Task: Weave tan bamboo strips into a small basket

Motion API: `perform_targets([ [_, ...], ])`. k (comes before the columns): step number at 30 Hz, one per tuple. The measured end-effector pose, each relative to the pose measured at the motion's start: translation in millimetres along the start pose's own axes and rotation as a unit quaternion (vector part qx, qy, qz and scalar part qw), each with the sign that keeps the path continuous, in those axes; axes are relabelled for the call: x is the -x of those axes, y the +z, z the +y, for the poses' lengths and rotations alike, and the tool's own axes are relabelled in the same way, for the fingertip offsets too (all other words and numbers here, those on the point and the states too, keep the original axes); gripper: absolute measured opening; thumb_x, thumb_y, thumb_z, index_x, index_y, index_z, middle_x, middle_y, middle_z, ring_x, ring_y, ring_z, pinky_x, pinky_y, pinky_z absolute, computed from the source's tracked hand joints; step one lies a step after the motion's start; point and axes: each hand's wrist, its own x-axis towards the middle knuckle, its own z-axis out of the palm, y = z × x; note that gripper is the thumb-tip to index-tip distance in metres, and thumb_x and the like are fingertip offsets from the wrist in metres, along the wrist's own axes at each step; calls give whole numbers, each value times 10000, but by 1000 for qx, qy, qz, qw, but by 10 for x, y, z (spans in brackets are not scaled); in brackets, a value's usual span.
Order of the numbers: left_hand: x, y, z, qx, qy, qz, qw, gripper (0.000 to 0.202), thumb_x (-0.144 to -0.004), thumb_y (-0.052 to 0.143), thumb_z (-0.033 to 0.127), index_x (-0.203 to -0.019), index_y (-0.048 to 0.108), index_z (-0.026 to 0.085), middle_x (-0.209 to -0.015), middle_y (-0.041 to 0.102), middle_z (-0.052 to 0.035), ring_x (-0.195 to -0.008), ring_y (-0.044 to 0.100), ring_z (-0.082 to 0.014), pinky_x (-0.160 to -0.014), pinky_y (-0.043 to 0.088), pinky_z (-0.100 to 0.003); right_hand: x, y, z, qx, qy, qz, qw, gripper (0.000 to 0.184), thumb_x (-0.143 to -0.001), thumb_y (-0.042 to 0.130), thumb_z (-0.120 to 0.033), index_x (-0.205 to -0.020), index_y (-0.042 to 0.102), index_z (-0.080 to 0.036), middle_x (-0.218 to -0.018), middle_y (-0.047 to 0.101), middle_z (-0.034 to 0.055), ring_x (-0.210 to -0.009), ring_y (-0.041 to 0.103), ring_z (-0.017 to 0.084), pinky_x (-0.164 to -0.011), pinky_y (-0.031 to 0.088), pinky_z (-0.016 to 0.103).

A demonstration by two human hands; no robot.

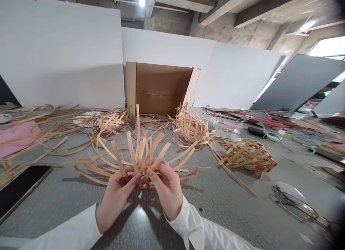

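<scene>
Both my hands hold a half-woven piece of thin bamboo strips (140,153) just above the grey table (223,199). My left hand (115,198) pinches strips on its left side, thumb and fingers closed. My right hand (167,190) grips strips on the right side, fingers closed. Loose strip ends fan upward and outward from between the hands. White sleeves cover both forearms.
Two woven bamboo bundles (191,127) (248,154) lie to the right, another (107,122) sits behind on the left among loose strips. An open cardboard box (159,88) stands at the back. A dark phone (18,189) lies left, glasses (293,203) right, pink paper (16,136) far left.
</scene>
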Motion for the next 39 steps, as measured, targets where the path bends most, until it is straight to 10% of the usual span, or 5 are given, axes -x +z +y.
perform_targets([
  [17,-29,37,186,50,-46,-26,997,210,-586,755,254,-780,690,202,-710,684,-3,-670,609,-136,-652,488,-238,-80,-17,-98,-110,159,-33,981,240,-591,728,-339,-697,590,-173,-682,661,33,-658,630,169,-620,507,277],
  [39,70,2,259,35,-55,-2,998,82,-685,698,276,-669,651,211,-627,599,47,-645,555,-91,-657,454,-164,51,37,-102,-24,32,-51,998,164,-836,471,-324,-814,528,-171,-709,597,36,-636,576,142,-578,486,255],
])
